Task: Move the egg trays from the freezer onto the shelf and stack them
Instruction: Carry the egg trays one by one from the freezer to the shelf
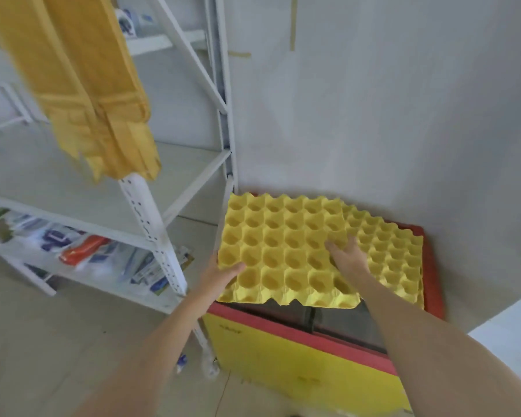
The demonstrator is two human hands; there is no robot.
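Note:
Two yellow egg trays lie side by side on the lid of the freezer [295,368], a yellow chest with a red rim. The near tray [280,251] overlaps the far tray [394,254]. My left hand [223,273] grips the near tray's left front edge, thumb on top. My right hand [348,255] lies flat with fingers spread where the two trays overlap. The white metal shelf [57,182] stands to the left. A stack of yellow egg trays [82,85] rests on an upper level and juts out over the post.
A white perforated shelf post [154,233] stands just left of the freezer. The bottom shelf holds packaged goods [82,251]. A grey wall [373,100] runs behind the freezer. A white surface [512,326] edges in at the right.

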